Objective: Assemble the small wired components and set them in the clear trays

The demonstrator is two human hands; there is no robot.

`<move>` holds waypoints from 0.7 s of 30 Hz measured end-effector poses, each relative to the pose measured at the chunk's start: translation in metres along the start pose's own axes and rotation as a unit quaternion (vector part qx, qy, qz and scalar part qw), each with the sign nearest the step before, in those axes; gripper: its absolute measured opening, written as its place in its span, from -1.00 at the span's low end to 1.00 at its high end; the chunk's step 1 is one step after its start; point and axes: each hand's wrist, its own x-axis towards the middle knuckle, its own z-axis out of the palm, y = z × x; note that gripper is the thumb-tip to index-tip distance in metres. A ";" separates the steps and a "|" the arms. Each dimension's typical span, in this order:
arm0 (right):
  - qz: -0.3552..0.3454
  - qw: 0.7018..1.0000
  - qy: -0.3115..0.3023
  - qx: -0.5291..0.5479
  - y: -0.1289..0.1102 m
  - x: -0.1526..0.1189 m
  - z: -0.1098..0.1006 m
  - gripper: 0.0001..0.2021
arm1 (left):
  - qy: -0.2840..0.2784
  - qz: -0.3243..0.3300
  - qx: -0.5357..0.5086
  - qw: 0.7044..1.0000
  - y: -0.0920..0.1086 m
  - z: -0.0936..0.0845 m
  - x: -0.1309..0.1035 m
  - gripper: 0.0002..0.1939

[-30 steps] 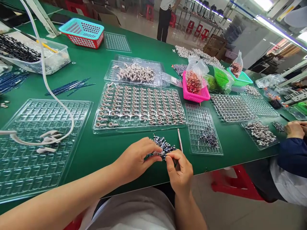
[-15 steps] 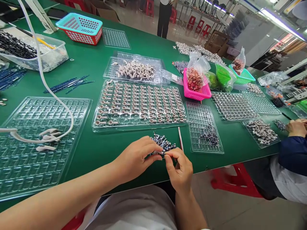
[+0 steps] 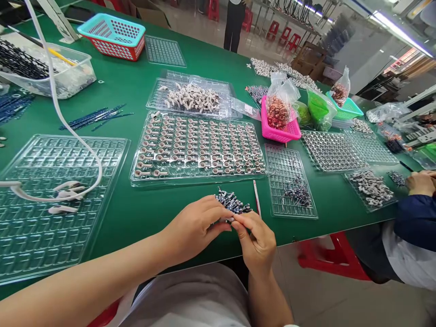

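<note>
My left hand (image 3: 200, 225) is pinched at the table's front edge, its fingertips on a small pale part mostly hidden between the fingers. Touching it from the right, my right hand (image 3: 257, 240) has thumb and forefinger closed on something too small to name. Just behind the fingertips lies a pile of small dark parts with thin wires (image 3: 231, 200). Beyond it, a clear tray (image 3: 163, 181) holds rows of white earphone-like pieces. A red and white strip (image 3: 256, 197) lies to the right of the pile.
White pieces (image 3: 194, 96) are heaped on trays behind. A pink basket (image 3: 281, 134) holds a bag of copper-coloured parts. At the left, a white cable (image 3: 56, 91) loops over a clear tray (image 3: 41, 227). Another person's hand (image 3: 420, 183) is at the far right.
My fingertips have come closer together, and my right hand has shifted slightly. The pale part between them shows less. The view has moved a little.
</note>
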 end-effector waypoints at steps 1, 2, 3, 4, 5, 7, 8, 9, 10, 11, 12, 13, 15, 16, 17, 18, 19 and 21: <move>0.001 1.000 0.001 0.002 0.001 0.000 0.000 -0.69 | 0.001 0.004 -0.001 1.000 0.001 0.000 0.000 -0.88; 0.002 1.000 0.001 0.005 0.001 0.000 0.000 -0.69 | 0.002 0.008 -0.001 1.000 0.001 0.000 0.000 -0.86; 0.003 1.000 0.000 0.007 0.001 -0.001 0.000 -0.70 | 0.002 0.011 0.000 1.000 0.002 0.000 0.000 -0.86; 0.003 1.000 0.000 0.010 0.002 -0.001 -0.001 -0.70 | 0.000 0.014 0.002 1.000 0.002 0.000 0.000 -0.86; 0.003 1.000 -0.001 0.013 0.002 -0.001 -0.001 -0.70 | -0.001 0.015 0.005 1.000 0.002 0.001 0.000 -0.86; 0.002 1.000 -0.001 0.016 0.001 0.000 -0.001 -0.71 | -0.001 0.015 0.013 1.000 0.003 0.001 0.000 -0.88; 0.001 1.000 -0.001 0.016 0.001 0.000 -0.001 -0.70 | -0.001 0.016 0.015 1.000 0.003 0.001 0.000 -0.88; -0.001 1.000 0.000 0.015 0.000 0.000 -0.002 -0.70 | -0.001 0.018 0.016 1.000 0.003 0.001 0.000 -0.89; -0.003 1.000 0.001 0.013 0.000 0.000 -0.002 -0.70 | -0.002 0.020 0.017 1.000 0.003 0.001 0.000 -0.89; -0.004 1.000 0.001 0.012 0.000 0.000 -0.002 -0.71 | -0.003 0.023 0.016 1.000 0.003 0.000 -0.001 -0.88; -0.005 1.000 0.001 0.011 0.000 0.000 -0.002 -0.71 | -0.005 0.026 0.016 1.000 0.003 0.000 -0.001 -0.88; -0.006 1.000 0.001 0.010 0.000 0.000 -0.002 -0.70 | -0.006 0.027 0.016 0.999 0.003 0.000 -0.001 -0.88; -0.008 1.000 0.000 0.009 0.000 0.000 -0.002 -0.70 | -0.006 0.028 0.018 0.999 0.004 0.000 -0.001 -0.87; -0.011 1.000 0.000 0.007 0.000 0.000 -0.001 -0.69 | -0.004 0.027 0.020 0.999 0.004 0.001 -0.001 -0.87; -0.015 1.000 0.002 0.004 0.001 0.000 -0.001 -0.68 | -0.003 0.026 0.021 0.999 0.004 0.001 -0.001 -0.87; -0.018 1.000 0.003 0.002 0.001 0.000 -0.001 -0.68 | -0.002 0.024 0.023 0.999 0.004 0.001 -0.001 -0.86; -0.022 1.000 0.003 -0.001 0.001 0.000 0.000 -0.67 | -0.003 0.021 0.024 1.000 0.004 0.001 -0.001 -0.87; -0.027 1.000 0.004 -0.005 0.000 0.001 0.000 -0.66 | -0.005 0.011 0.022 1.000 0.003 0.002 -0.002 -0.87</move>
